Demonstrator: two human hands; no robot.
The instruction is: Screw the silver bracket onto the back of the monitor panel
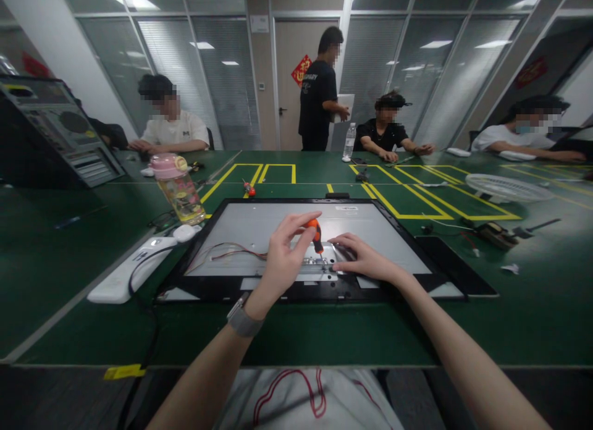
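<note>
A flat display panel [259,223] with a black frame and a grey metal back lies face down on the green table before me. My left hand [290,244] is closed around the orange and black handle of a screwdriver [315,233]. The screwdriver stands nearly upright, its tip down at a small metal bracket [312,270] near the panel's close edge. My right hand [359,257] rests beside the tip, fingers bent over the bracket's right side; whether they pinch anything is hidden. Thin coloured wires [231,251] run across the panel to the left of the bracket.
Left of the panel are a white power strip [134,272] with a black cable and a pink-lidded bottle [178,189]. A black slab [456,266] lies to the right. A computer case [60,130] stands far left. Several people sit or stand across the table.
</note>
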